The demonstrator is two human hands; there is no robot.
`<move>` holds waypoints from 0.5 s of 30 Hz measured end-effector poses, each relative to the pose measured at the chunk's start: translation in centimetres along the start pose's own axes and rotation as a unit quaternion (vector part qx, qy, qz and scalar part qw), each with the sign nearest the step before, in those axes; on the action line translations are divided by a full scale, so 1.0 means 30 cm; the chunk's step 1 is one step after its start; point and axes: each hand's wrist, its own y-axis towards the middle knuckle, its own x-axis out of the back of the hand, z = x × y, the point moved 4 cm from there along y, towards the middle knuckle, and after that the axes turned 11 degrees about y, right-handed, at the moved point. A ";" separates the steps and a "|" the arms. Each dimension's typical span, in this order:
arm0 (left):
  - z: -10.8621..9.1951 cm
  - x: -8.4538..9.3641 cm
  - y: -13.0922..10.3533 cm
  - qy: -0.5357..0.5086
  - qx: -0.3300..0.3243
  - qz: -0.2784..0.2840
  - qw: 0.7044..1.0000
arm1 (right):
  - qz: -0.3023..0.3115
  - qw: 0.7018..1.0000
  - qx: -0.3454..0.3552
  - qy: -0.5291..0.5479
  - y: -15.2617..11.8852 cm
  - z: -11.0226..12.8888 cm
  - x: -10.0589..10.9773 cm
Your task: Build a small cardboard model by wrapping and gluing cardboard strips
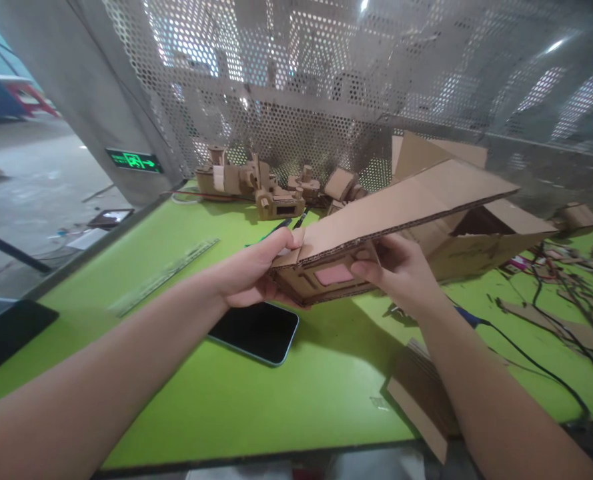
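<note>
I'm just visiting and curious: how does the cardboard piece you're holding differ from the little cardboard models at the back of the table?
The held cardboard piece is long, wedge-shaped and lifted off the green table, gripped by the left hand and right hand; the small cardboard models are blocky, clustered and resting by the perforated metal wall. The held piece shows a pink panel; the models show none. Both are brown corrugated cardboard.

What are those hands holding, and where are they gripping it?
Both the left hand and right hand grip a cardboard model at its near end, one on each side.
</note>
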 end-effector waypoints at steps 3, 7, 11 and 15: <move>-0.003 0.001 0.001 0.004 -0.007 -0.010 1.000 | -0.006 1.000 -0.015 0.009 0.002 -0.002 -0.004; -0.011 -0.001 -0.002 0.009 -0.029 -0.016 0.999 | -0.022 0.999 -0.016 0.017 0.004 -0.010 -0.004; -0.007 -0.004 0.000 -0.006 -0.018 -0.017 1.000 | -0.028 0.999 -0.014 0.005 0.004 -0.013 -0.002; -0.001 -0.001 0.007 -0.012 -0.015 -0.018 1.000 | -0.034 0.999 -0.017 -0.010 0.005 -0.015 -0.001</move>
